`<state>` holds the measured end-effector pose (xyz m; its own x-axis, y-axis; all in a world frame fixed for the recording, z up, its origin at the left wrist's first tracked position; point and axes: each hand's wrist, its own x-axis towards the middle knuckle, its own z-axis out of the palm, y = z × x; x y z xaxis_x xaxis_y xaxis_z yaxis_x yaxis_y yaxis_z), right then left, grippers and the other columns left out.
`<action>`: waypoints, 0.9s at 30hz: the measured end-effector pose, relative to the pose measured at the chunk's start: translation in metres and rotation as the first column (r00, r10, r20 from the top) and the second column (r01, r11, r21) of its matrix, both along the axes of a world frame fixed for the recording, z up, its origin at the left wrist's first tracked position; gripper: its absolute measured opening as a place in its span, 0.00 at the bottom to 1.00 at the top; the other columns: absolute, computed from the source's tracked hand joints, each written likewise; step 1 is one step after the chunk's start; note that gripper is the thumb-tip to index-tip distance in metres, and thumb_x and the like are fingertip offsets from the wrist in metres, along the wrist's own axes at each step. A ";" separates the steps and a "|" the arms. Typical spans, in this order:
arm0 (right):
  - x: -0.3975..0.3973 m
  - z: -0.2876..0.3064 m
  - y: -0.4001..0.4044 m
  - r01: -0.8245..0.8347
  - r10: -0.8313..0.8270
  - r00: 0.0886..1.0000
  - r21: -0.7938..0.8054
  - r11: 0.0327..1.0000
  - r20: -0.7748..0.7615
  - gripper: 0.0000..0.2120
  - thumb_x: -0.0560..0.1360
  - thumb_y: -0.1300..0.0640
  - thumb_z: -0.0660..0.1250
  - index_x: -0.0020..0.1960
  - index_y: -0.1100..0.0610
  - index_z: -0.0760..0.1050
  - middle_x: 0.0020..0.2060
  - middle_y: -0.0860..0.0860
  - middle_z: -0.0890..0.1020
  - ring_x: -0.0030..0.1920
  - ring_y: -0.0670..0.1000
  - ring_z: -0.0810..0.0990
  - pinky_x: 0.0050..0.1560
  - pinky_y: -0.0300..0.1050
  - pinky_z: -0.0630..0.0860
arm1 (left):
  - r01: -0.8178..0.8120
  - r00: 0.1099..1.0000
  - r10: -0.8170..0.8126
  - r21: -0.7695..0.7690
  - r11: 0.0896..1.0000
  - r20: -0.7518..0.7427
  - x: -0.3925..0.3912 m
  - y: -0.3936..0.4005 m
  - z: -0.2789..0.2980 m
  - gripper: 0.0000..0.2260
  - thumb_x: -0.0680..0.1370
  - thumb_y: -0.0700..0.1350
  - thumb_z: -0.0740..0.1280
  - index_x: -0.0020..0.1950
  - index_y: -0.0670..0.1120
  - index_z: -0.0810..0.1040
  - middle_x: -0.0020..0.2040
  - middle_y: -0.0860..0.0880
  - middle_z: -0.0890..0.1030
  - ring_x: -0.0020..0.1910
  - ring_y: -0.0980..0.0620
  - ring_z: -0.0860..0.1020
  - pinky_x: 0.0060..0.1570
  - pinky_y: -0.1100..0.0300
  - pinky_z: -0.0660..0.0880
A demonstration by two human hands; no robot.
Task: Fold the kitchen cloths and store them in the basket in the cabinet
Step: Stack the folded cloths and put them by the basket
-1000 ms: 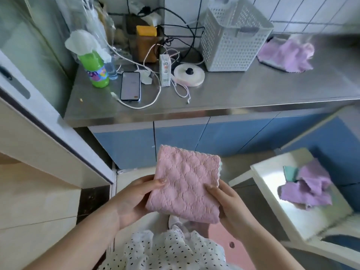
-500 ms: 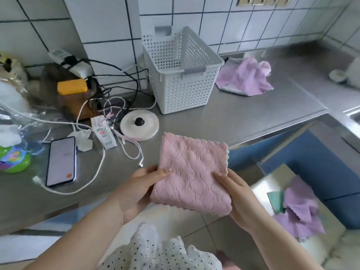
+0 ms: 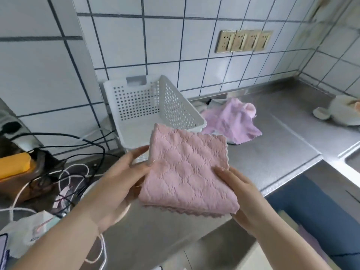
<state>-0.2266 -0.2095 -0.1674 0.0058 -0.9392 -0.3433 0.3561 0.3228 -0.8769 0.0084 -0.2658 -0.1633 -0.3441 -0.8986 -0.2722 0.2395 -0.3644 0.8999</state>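
A folded pink quilted cloth (image 3: pixel 185 172) is held flat above the steel counter, its far edge just over the near rim of the basket. My left hand (image 3: pixel 118 182) grips its left edge, thumb on top. My right hand (image 3: pixel 241 193) grips its right edge the same way. The white perforated basket (image 3: pixel 175 106) stands on the counter against the tiled wall and looks empty. A crumpled lilac cloth (image 3: pixel 231 121) lies on the counter just right of the basket.
Black and white cables (image 3: pixel 74 172), a power strip (image 3: pixel 9 127) and an orange-lidded object (image 3: pixel 13 166) crowd the counter's left. A white dish (image 3: pixel 342 112) sits far right by the sink edge (image 3: pixel 350 152). Blue cabinet fronts (image 3: pixel 311 211) lie below.
The view has risen and closed in on the counter. Both hands have carried the folded pink cloth forward and up, from in front of the cabinet fronts to the basket's near rim.
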 end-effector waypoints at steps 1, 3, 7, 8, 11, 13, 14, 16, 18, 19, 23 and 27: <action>-0.005 0.008 -0.015 -0.023 0.023 1.000 -0.021 1.000 0.000 0.17 0.63 0.48 0.72 0.48 0.56 0.82 0.50 0.56 0.84 0.48 0.54 0.84 0.43 0.43 0.81 | 0.013 1.000 -0.013 -0.022 1.000 -0.003 -0.002 -0.012 0.005 0.20 0.64 0.50 0.73 0.55 0.56 0.80 0.52 0.48 0.84 0.47 0.53 0.83 0.36 0.63 0.79; -0.011 0.021 -0.041 -0.076 0.076 0.997 -0.060 0.995 0.008 0.17 0.65 0.48 0.72 0.50 0.55 0.82 0.51 0.56 0.84 0.50 0.55 0.83 0.44 0.44 0.81 | 0.011 1.000 -0.012 -0.045 0.999 -0.002 -0.006 -0.031 0.017 0.17 0.64 0.50 0.73 0.52 0.58 0.81 0.52 0.49 0.84 0.49 0.51 0.83 0.36 0.63 0.79; -0.018 0.044 -0.101 -0.181 0.175 0.983 -0.122 0.976 -0.062 0.14 0.66 0.46 0.71 0.48 0.50 0.82 0.49 0.54 0.84 0.47 0.56 0.82 0.44 0.49 0.77 | -0.096 0.995 0.097 -0.053 0.994 0.004 -0.012 -0.075 0.038 0.18 0.65 0.44 0.76 0.53 0.56 0.82 0.52 0.46 0.84 0.50 0.47 0.83 0.42 0.54 0.81; -0.021 0.046 -0.118 -0.196 0.186 0.979 -0.125 0.973 -0.085 0.15 0.66 0.45 0.70 0.49 0.51 0.81 0.49 0.55 0.84 0.46 0.58 0.81 0.42 0.50 0.76 | -0.114 0.994 0.114 -0.057 0.992 -0.002 -0.014 -0.084 0.043 0.18 0.66 0.46 0.75 0.56 0.54 0.81 0.53 0.45 0.84 0.52 0.46 0.82 0.46 0.52 0.80; -0.027 0.054 -0.180 -0.300 0.287 0.950 -0.105 0.948 -0.122 0.21 0.66 0.45 0.72 0.55 0.55 0.79 0.54 0.61 0.81 0.50 0.66 0.79 0.51 0.62 0.76 | -0.176 0.984 0.175 -0.065 0.982 -0.020 -0.023 -0.116 0.052 0.25 0.66 0.49 0.75 0.63 0.50 0.76 0.56 0.44 0.82 0.55 0.46 0.81 0.47 0.53 0.80; -0.028 0.056 -0.220 -0.346 0.337 0.933 -0.061 0.936 -0.124 0.18 0.69 0.47 0.72 0.54 0.56 0.79 0.54 0.61 0.82 0.55 0.63 0.80 0.59 0.65 0.72 | -0.223 0.974 0.222 -0.009 0.975 -0.055 -0.034 -0.139 0.054 0.24 0.69 0.47 0.72 0.64 0.45 0.75 0.56 0.43 0.82 0.54 0.46 0.81 0.43 0.55 0.80; -0.026 0.055 -0.244 -0.376 0.371 0.922 -0.023 0.926 -0.112 0.15 0.71 0.50 0.70 0.54 0.58 0.78 0.52 0.61 0.83 0.53 0.61 0.81 0.59 0.62 0.74 | -0.255 0.964 0.256 0.022 0.967 -0.076 -0.040 -0.152 0.053 0.21 0.71 0.46 0.69 0.63 0.43 0.75 0.56 0.42 0.82 0.54 0.46 0.81 0.44 0.54 0.80; -0.019 0.052 -0.280 -0.381 0.385 0.921 0.065 0.922 -0.066 0.12 0.75 0.54 0.66 0.54 0.61 0.76 0.45 0.58 0.85 0.45 0.58 0.84 0.46 0.52 0.80 | -0.294 0.945 0.307 0.118 0.949 -0.110 -0.049 -0.173 0.046 0.16 0.75 0.46 0.66 0.62 0.42 0.76 0.56 0.42 0.82 0.54 0.45 0.81 0.46 0.53 0.79; -0.007 0.045 -0.315 -0.379 0.385 0.923 0.158 0.912 -0.011 0.11 0.76 0.55 0.66 0.55 0.61 0.76 0.45 0.57 0.85 0.43 0.56 0.84 0.38 0.48 0.80 | -0.398 0.899 0.428 0.234 0.887 -0.090 -0.055 -0.192 0.032 0.15 0.75 0.47 0.67 0.60 0.45 0.77 0.59 0.40 0.80 0.56 0.42 0.80 0.44 0.52 0.80; 0.000 0.040 -0.330 -0.382 0.389 0.921 0.194 0.904 0.000 0.12 0.76 0.56 0.65 0.56 0.60 0.75 0.48 0.57 0.84 0.46 0.56 0.84 0.41 0.49 0.81 | -0.468 0.863 0.503 0.297 0.832 -0.050 -0.056 -0.201 0.024 0.15 0.74 0.49 0.70 0.59 0.47 0.77 0.60 0.41 0.78 0.58 0.42 0.78 0.45 0.50 0.79; 0.026 0.015 -0.372 -0.412 0.443 0.894 0.268 0.871 -0.064 0.12 0.75 0.54 0.65 0.56 0.58 0.76 0.52 0.56 0.84 0.50 0.56 0.83 0.51 0.52 0.79 | -0.595 0.719 0.693 0.465 0.655 -0.056 -0.060 -0.223 -0.005 0.18 0.70 0.52 0.73 0.56 0.48 0.77 0.56 0.45 0.79 0.56 0.47 0.76 0.52 0.49 0.76; 0.043 -0.025 -0.394 -0.389 0.471 0.866 0.365 0.846 -0.169 0.09 0.72 0.54 0.66 0.50 0.57 0.75 0.45 0.56 0.79 0.44 0.56 0.78 0.50 0.50 0.75 | -0.651 0.593 0.805 0.580 0.490 -0.015 -0.064 -0.238 -0.036 0.21 0.69 0.53 0.73 0.56 0.44 0.74 0.53 0.46 0.79 0.51 0.49 0.77 0.51 0.49 0.72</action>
